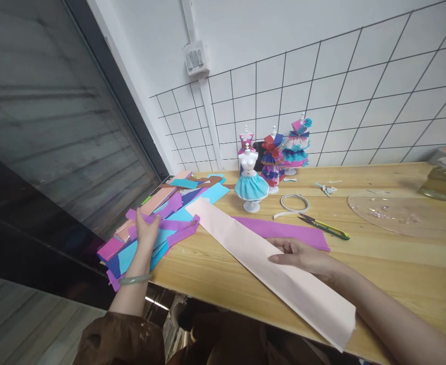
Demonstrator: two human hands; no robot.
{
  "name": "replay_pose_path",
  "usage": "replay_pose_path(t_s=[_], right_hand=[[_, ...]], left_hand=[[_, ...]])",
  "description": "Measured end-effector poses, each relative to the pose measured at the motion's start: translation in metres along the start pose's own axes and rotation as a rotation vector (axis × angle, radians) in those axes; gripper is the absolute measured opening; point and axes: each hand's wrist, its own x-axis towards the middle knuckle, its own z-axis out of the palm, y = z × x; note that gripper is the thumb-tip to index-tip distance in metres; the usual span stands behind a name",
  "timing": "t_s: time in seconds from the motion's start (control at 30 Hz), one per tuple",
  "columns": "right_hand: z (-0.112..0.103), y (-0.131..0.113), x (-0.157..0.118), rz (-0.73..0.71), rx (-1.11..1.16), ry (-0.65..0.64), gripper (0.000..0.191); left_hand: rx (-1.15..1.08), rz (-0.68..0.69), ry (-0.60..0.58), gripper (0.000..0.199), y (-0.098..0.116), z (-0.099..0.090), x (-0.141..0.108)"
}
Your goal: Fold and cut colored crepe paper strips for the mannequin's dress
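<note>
Right hand (312,259) grasps pale pink paper strip (238,242) near mid-length, long axis diagonal, far-left to near-right over table (382,258); left hand (147,232), farther off, grasps purple paper (175,224) at paper pile (129,256).

Pale wooden tabletop (390,263) against a white wall (246,30) with black wire grid (340,76).

This is looking like a small craft workshop: dressed mini mannequins (272,162) are standing beside coloured paper strips (181,203) and snips (327,228) on a wooden table (382,258).
</note>
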Motion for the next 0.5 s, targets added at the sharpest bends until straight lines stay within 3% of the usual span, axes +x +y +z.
replay_pose_path(t_s=[0.17,0.37,0.43,0.5], right_hand=[[0.005,-0.005,-0.003,-0.005,0.037,-0.023,0.056],[0.005,-0.006,-0.003,0.004,0.006,-0.042,0.063],[0.005,-0.006,-0.003,-0.003,0.002,-0.039,0.065],[0.006,-0.007,-0.005,-0.024,-0.018,-0.028,0.065]], left_hand=[[0.233,0.085,-0.163,0.060,0.004,0.011,-0.009],[0.189,0.089,-0.154,0.038,0.019,0.023,-0.028],[0.076,-0.026,-0.291,0.035,0.032,0.031,-0.046],[-0.064,-0.217,-0.582,0.038,0.047,0.040,-0.069]])
